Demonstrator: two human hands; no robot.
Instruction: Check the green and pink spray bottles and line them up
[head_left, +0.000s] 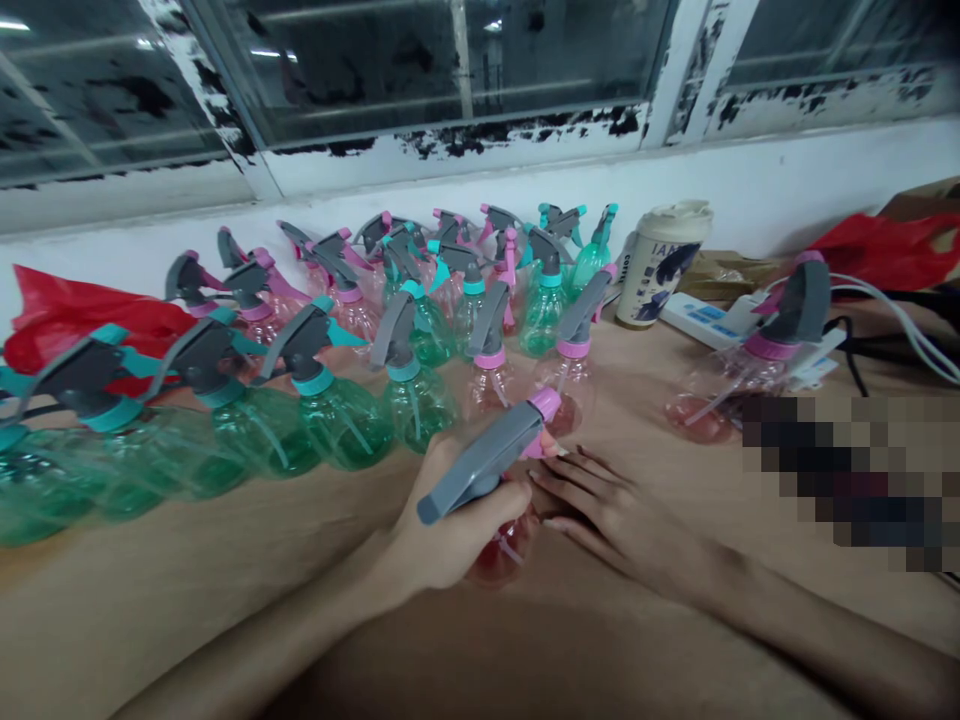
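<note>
My left hand [442, 540] is wrapped round the neck of a pink spray bottle [486, 455] with a grey head and pink nozzle. The bottle stands on the table, its clear pink body partly hidden by my fingers. To its right, my right hand [637, 520] is stretched out with the palm down, fingertips close to the trigger side. Whether those fingertips touch the bottle I cannot tell. Just beyond are two more pink spray bottles [574, 385] and a row of green spray bottles [341, 420] running to the left.
Several more pink and green bottles crowd toward the wall. A paper cup [660, 265] with a lid stands by a white power strip [705, 318] and cables. One pink bottle [705, 405] sits apart at right. Red plastic bags [90, 320] lie at both sides.
</note>
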